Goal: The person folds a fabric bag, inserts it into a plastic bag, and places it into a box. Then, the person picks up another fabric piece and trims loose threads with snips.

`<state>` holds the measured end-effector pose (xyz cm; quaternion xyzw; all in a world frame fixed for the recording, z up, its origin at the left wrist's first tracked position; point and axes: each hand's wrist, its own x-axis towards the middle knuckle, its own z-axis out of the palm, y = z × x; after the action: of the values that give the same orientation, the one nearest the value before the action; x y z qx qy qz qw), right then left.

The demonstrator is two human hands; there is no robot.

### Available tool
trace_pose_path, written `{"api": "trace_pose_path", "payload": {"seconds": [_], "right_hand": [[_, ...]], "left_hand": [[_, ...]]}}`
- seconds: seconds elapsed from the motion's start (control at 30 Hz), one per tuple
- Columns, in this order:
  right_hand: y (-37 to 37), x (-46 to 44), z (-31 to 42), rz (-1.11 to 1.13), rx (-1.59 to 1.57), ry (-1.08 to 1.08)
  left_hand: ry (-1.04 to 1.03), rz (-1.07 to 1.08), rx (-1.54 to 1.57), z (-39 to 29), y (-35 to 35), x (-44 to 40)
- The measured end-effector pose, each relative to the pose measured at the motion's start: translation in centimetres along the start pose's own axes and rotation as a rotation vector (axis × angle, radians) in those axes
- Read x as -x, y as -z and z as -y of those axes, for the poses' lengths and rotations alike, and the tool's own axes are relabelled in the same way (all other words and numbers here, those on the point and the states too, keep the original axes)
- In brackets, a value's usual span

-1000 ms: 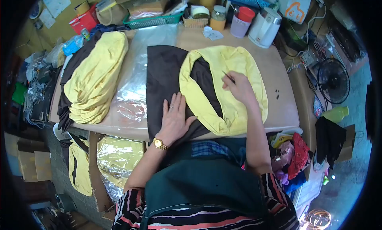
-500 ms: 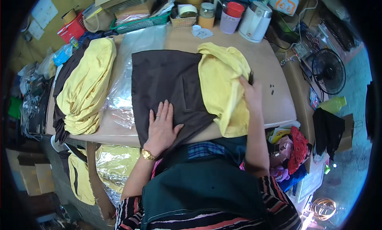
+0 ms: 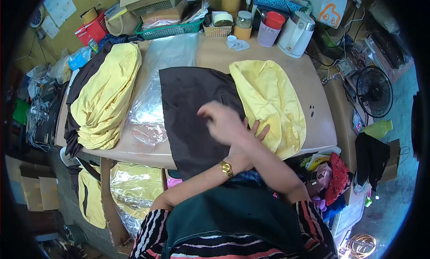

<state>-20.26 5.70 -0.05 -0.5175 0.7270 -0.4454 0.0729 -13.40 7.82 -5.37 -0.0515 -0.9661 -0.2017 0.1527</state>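
Note:
A garment with a dark brown panel (image 3: pixel 197 111) and a yellow part (image 3: pixel 277 106) lies on the table in front of me. My left hand (image 3: pixel 241 161), with a gold watch at its wrist, rests where the brown meets the yellow, fingers spread on the cloth. Over it crosses my right forearm, hiding part of the left hand. Above the brown panel is my right hand (image 3: pixel 221 122), smeared by motion with its fingers bent; whether it holds anything cannot be made out. A slit-like pocket opening shows near its fingers.
Left on the table (image 3: pixel 322 129) lies a pile of yellow and brown garments (image 3: pixel 107 97), beside clear plastic bags (image 3: pixel 163 75). Along the back stand a green basket (image 3: pixel 172 29), jars and a white kettle (image 3: pixel 296 34). A black fan (image 3: pixel 374 91) stands at right.
My right hand has left the yellow cloth and swung left across my left arm. My left hand has slid right from the brown panel to the yellow edge. The yellow part lies spread wider.

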Motion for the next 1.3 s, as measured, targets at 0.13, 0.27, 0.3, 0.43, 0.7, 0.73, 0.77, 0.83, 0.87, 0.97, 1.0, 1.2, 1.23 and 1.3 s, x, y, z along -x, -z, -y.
{"api": "trace_pose_path", "payload": {"seconds": [0.13, 0.27, 0.3, 0.43, 0.7, 0.73, 0.77, 0.83, 0.87, 0.97, 1.0, 1.2, 1.23, 1.3], "right_hand": [[4.1, -2.7, -11.3, -0.376, 0.332, -0.294], [5.3, -1.2, -12.6, -0.336, 0.194, -0.45], [4.8, -0.9, -12.7, -0.365, 0.174, -0.387], [4.9, 0.1, -12.9, -0.415, 0.139, -0.343], [6.3, 1.6, -14.5, -0.356, 0.314, -0.257], [6.2, 1.4, -14.1, -0.357, 0.311, -0.258], [6.2, 1.3, -13.6, -0.325, 0.344, -0.284], [6.2, 1.4, -13.2, -0.29, 0.383, -0.306], [6.2, 1.7, -13.4, -0.289, 0.374, -0.276], [7.2, 1.9, -13.4, -0.246, 0.396, -0.236], [7.8, 1.9, -13.3, -0.197, 0.423, -0.232], [9.3, -3.9, -2.8, -0.258, -0.091, -0.178], [8.2, -4.8, 0.3, -0.266, -0.373, -0.119], [7.3, -5.5, 1.7, -0.095, -0.546, -0.083]], "left_hand": [[0.033, 0.21, -0.115, 0.2, 1.3, 2.1], [0.004, 0.217, 0.28, 1.6, 3.2, 1.4], [0.019, 0.12, 0.195, 2.1, 3.7, 0.1], [0.152, 0.032, -0.195, 8.1, 2.2, -2.7], [0.595, -0.258, -0.551, 21.1, 10.3, -0.3], [0.594, -0.256, -0.553, 22.4, 10.8, -1.0], [0.592, -0.285, -0.405, 23.5, 11.2, -1.8], [0.591, -0.318, -0.252, 24.5, 11.6, -3.6], [0.644, -0.172, -0.302, 24.4, 11.7, -4.7], [0.628, -0.02, -0.362, 26.1, 12.6, -6.0], [0.566, -0.006, -0.37, 26.6, 13.0, -6.0], [0.341, -0.257, 0.224, 12.4, 19.0, -5.1], [0.282, -0.294, 0.3, 11.1, 18.8, -4.7], [0.147, -0.406, 0.364, 9.5, 18.6, -3.8]]}}
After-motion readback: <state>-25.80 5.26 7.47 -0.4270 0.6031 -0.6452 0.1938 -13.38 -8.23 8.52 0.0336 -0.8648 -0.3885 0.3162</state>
